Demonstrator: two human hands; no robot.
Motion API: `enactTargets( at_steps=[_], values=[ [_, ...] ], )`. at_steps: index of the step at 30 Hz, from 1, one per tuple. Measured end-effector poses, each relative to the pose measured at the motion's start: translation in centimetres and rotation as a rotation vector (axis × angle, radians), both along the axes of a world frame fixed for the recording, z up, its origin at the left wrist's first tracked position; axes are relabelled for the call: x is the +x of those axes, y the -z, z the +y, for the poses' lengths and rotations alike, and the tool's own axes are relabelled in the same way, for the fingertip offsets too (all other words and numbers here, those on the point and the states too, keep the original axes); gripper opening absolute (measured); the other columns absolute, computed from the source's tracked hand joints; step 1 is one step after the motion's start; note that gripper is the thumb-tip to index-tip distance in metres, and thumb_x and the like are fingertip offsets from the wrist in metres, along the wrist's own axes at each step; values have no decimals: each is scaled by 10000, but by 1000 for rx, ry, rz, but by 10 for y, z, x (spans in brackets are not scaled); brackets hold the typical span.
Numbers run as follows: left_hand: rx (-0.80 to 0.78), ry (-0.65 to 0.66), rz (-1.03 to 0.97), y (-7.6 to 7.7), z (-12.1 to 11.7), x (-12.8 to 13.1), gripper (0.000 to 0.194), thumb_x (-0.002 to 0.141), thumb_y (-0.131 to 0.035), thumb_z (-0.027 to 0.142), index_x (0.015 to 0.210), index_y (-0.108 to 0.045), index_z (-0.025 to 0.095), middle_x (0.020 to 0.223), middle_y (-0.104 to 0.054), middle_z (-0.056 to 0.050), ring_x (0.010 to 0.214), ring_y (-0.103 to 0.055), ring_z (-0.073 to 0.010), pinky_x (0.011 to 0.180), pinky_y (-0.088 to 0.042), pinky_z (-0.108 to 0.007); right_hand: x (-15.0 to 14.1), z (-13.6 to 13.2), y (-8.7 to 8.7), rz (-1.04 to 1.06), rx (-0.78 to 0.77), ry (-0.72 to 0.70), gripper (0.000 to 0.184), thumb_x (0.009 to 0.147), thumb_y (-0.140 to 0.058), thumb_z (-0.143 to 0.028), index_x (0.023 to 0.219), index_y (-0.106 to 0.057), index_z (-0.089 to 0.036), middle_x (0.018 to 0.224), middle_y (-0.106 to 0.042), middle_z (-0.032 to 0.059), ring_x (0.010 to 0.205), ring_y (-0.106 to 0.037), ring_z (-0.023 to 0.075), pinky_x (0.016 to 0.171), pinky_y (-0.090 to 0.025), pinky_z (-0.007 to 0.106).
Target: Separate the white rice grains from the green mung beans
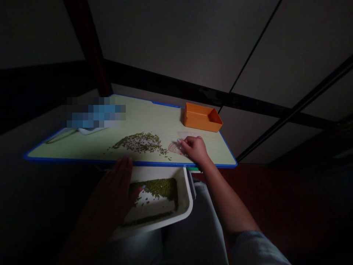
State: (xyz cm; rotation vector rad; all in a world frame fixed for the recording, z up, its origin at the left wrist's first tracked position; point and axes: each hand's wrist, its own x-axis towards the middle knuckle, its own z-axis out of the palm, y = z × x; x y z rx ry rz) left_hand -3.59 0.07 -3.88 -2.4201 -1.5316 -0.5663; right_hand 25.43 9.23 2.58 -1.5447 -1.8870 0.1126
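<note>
A loose pile of small green beans or seeds (140,141) lies on the pale tabletop (138,110). My right hand (194,147) is just right of the pile, over a faint printed pattern (176,148) on the table. Its thumb and fingers are pinched together; anything between them is too small to make out. At the front edge, my left hand (121,187) reaches over the white drawer-like bin (187,206), fingers stretched out and thumb apart. More of the same green pieces (162,187) rest inside that bin, partly hidden by the hand.
An orange open box (202,119) stands at the table's back right. A blurred-out object (96,114) with a pale base and a cord occupies the left side. Blue trim (179,164) borders the tabletop, and a panelled wall (165,44) rises behind it.
</note>
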Motion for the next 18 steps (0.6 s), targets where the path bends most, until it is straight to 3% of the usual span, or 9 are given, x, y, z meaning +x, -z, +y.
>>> enactTargets(
  at_steps=[6, 14, 18],
  values=[
    [3, -3, -34, 0, 0, 0, 842, 850, -391, 520, 1509, -118, 73, 1560, -303, -245, 1438, -320, -385, 1113, -405, -608, 0, -2, -2, 28, -43, -130, 377, 874, -640, -377, 562, -580, -174, 486, -495, -61, 499, -396, 84, 694, -321, 260],
    [14, -3, -5, -3, 0, 1, 877, 857, -392, 517, 1516, 25, 116, 1557, -306, -250, 1450, -313, -365, 1118, -401, -592, 1, -4, -3, 44, -58, -136, 374, 872, -636, -386, 568, -574, -177, 510, -524, -56, 513, -425, 84, 667, -327, 247],
    [36, -29, 43, -1, 0, 2, 853, 868, -356, 523, 1511, -7, 85, 1542, -346, -259, 1443, -330, -360, 1108, -407, -561, 1, -3, -3, 26, -55, -142, 364, 874, -636, -383, 579, -593, -175, 509, -531, -53, 513, -435, 86, 665, -322, 248]
  ],
)
